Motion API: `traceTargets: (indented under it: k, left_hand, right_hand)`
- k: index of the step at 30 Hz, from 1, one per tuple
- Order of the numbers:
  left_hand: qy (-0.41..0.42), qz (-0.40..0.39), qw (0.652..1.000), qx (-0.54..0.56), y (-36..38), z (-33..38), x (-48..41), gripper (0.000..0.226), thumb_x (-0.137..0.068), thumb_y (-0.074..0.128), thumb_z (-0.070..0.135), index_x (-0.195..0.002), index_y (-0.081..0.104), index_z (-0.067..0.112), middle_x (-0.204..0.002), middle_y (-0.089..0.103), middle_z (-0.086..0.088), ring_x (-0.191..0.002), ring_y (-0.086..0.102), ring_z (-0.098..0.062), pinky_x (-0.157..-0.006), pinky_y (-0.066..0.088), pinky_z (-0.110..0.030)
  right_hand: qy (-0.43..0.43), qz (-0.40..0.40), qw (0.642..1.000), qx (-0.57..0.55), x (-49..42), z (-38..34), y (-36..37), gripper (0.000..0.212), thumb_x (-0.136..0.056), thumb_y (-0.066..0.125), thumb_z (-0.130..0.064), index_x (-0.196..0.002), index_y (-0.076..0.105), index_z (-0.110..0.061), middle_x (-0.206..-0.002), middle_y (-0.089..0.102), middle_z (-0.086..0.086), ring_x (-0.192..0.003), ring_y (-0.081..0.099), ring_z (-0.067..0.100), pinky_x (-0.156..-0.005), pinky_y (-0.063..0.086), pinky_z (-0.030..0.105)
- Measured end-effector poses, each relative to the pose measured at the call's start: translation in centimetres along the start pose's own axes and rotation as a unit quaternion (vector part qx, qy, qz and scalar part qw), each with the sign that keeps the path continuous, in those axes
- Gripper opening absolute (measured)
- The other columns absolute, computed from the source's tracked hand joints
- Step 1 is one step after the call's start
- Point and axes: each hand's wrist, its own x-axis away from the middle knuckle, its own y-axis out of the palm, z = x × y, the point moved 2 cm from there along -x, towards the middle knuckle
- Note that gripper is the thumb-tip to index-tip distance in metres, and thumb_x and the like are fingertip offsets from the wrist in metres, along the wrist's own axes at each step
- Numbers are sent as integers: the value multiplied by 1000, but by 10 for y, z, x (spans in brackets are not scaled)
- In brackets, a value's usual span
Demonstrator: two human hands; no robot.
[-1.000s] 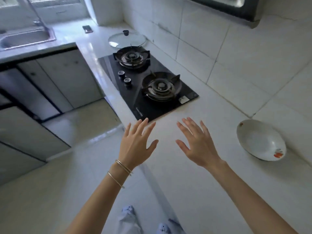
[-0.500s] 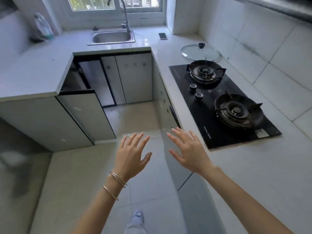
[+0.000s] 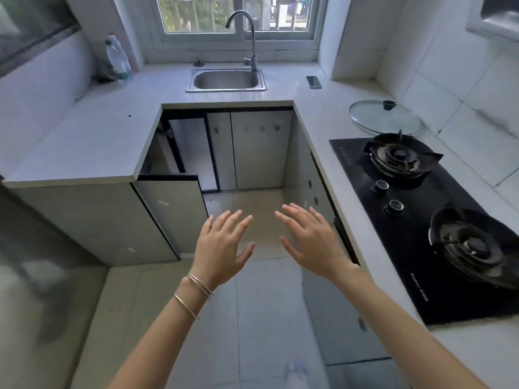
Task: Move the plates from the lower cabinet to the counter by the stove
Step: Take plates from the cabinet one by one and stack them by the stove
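U-shaped kitchen seen from above, built round a steel sink set in a pale counter. Directly behind the sink, a curved faucet and a window letting in daylight over greenery. Left of the sink, a plastic bottle against white-tiled wall. Right of the sink, a dark phone lying flat, then a glass lid, then a black two-burner stove along the tiled wall. Below the sink, grey-white cabinet fronts; one door to the lower left standing open. Pale tiled floor in front.
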Motion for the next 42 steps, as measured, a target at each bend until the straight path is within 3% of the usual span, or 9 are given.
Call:
traceTargets:
  k: [19, 26, 33, 42]
  left_hand:
    - [-131, 20, 991, 1, 54, -89, -230, 57, -86, 38, 49, -131, 55, 18, -131, 57, -9, -122, 51, -29, -102, 36, -50]
    - [-185, -8, 983, 2, 87, -130, -262, 57, -85, 39, 48, -128, 58, 17, -128, 59, -9, -119, 54, -29, -100, 38, -51]
    - [-216, -18, 976, 6, 113, -199, -315, 56, -86, 38, 49, -128, 58, 17, -127, 60, -8, -119, 54, -28, -100, 40, -51]
    - [-261, -11, 965, -1, 123, -300, -395, 55, -88, 37, 49, -131, 55, 20, -132, 57, -4, -124, 50, -25, -103, 38, -49]
  right_hand:
    - [-111, -8, 994, -12, -258, 149, 51, 49, -86, 40, -37, -126, 57, -13, -130, 57, 8, -123, 52, 24, -100, 41, 46]
    - [-157, -28, 986, -42, -319, 172, 103, 46, -85, 43, -34, -124, 57, -14, -129, 58, 7, -120, 54, 24, -98, 43, 45]
    - [-195, -43, 979, -43, -419, 185, 153, 52, -76, 71, -19, -125, 56, -14, -129, 57, 7, -121, 54, 24, -98, 43, 47]
    - [-251, -57, 964, -71, -568, 170, 199, 48, -82, 66, -23, -128, 53, -15, -133, 55, 7, -125, 49, 23, -103, 39, 44]
